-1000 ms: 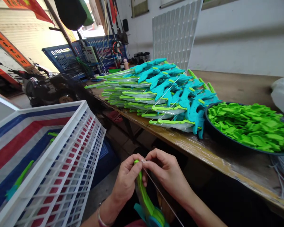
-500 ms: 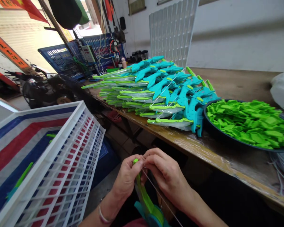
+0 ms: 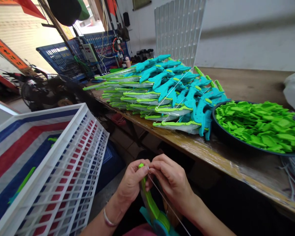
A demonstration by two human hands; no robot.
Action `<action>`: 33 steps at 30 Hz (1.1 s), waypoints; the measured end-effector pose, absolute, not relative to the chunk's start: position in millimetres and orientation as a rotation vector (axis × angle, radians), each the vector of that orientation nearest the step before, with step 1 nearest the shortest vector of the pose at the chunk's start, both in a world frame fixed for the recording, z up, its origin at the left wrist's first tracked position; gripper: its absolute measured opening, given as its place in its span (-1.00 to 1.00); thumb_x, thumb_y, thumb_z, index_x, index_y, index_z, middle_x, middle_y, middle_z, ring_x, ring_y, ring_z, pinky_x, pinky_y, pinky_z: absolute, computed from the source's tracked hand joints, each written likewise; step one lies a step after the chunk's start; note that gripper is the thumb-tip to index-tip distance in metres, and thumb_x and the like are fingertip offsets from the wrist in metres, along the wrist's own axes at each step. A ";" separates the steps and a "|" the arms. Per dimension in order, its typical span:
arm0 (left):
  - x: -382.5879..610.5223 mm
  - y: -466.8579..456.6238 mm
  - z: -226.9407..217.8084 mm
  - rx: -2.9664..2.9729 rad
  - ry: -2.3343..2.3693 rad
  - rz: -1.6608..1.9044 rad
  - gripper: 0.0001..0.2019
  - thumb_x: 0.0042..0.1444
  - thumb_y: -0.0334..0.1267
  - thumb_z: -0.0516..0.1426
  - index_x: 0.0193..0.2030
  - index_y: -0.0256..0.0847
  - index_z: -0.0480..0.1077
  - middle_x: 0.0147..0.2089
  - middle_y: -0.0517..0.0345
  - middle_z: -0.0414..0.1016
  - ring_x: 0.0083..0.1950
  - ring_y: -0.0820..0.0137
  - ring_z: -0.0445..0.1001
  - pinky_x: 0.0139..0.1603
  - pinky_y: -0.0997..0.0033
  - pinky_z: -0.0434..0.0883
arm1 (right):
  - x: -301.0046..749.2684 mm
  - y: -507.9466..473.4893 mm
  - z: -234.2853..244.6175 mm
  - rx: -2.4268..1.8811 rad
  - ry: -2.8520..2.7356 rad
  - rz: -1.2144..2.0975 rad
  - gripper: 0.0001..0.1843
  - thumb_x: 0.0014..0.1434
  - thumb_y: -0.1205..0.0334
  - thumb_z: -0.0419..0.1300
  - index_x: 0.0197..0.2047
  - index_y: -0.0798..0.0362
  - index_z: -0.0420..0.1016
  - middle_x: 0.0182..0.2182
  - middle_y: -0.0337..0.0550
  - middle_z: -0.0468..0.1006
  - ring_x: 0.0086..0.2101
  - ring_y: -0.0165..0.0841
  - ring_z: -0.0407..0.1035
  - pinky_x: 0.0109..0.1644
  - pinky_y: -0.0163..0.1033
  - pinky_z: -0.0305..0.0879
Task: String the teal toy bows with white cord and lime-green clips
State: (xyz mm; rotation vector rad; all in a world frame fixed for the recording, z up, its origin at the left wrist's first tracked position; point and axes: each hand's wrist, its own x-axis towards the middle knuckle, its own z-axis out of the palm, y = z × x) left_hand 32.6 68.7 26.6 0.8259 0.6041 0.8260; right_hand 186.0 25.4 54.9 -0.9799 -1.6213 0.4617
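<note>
Low in front of my body, my left hand (image 3: 132, 179) pinches the green tip of a toy bow (image 3: 151, 207), whose teal middle rests near my lap. A thin white string (image 3: 166, 200) runs from that tip down to the lower right. My right hand (image 3: 170, 177) is closed, thumb and fingertips pinching the string end right beside the bow tip. The fingertips of both hands almost meet, and the exact loop or knot between them is too small to make out.
Beyond my hands, a pile of teal and green toy bows (image 3: 169, 88) lies on the wooden table (image 3: 226, 164). A dark round tub (image 3: 220, 131) of green plastic pieces stands to its right. A white lattice crate (image 3: 88, 157) with a striped lining is at left.
Both hands stay almost in place at the bow tip, with small finger movements around the string. The view has shifted slightly.
</note>
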 end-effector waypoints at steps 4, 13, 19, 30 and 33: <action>33.9 67.7 29.2 0.838 0.609 0.849 -0.66 0.05 -0.07 0.39 -0.44 -0.28 0.44 -0.49 0.28 0.30 -0.61 0.57 0.27 -0.66 0.59 0.29 | 182.9 23.8 50.5 -1.028 -1.655 0.361 -0.84 0.42 0.44 0.09 -0.18 0.06 0.44 -0.30 -0.15 0.47 -0.31 -0.38 0.41 -0.26 -0.30 0.37; 37.1 63.7 31.4 0.892 0.647 0.863 -0.66 0.16 -0.06 0.34 -0.42 -0.27 0.41 -0.52 0.27 0.30 -0.60 0.57 0.26 -0.64 0.60 0.28 | 177.8 22.6 49.1 -1.151 -1.461 0.373 -0.76 0.44 0.40 0.02 -0.30 0.03 0.30 -0.38 -0.22 0.38 -0.39 -0.42 0.31 -0.33 -0.32 0.27; 38.9 64.6 34.4 0.896 0.645 0.858 -0.63 0.14 -0.03 0.34 -0.43 -0.27 0.39 -0.53 0.27 0.29 -0.60 0.56 0.23 -0.64 0.59 0.24 | 184.5 19.7 55.0 -1.153 -1.362 0.566 -0.75 0.46 0.30 0.04 -0.32 0.03 0.33 -0.37 -0.22 0.39 -0.38 -0.41 0.32 -0.32 -0.31 0.30; 37.2 62.9 26.6 0.907 0.674 0.919 -0.72 0.15 -0.09 0.36 -0.33 -0.28 0.50 -0.47 0.26 0.34 -0.52 0.56 0.29 -0.50 0.58 0.29 | 188.9 20.5 58.9 -1.093 -1.676 0.511 -0.91 0.42 0.34 0.17 -0.11 0.05 0.52 -0.28 -0.17 0.51 -0.28 -0.37 0.45 -0.24 -0.30 0.39; 35.7 62.5 23.6 0.952 0.653 0.895 -0.71 0.24 -0.08 0.29 -0.34 -0.26 0.47 -0.50 0.28 0.32 -0.56 0.56 0.26 -0.55 0.58 0.24 | 193.6 22.7 59.1 -1.120 -1.844 0.343 -0.84 0.47 0.30 0.10 -0.13 0.09 0.50 -0.30 -0.14 0.52 -0.32 -0.37 0.43 -0.27 -0.28 0.38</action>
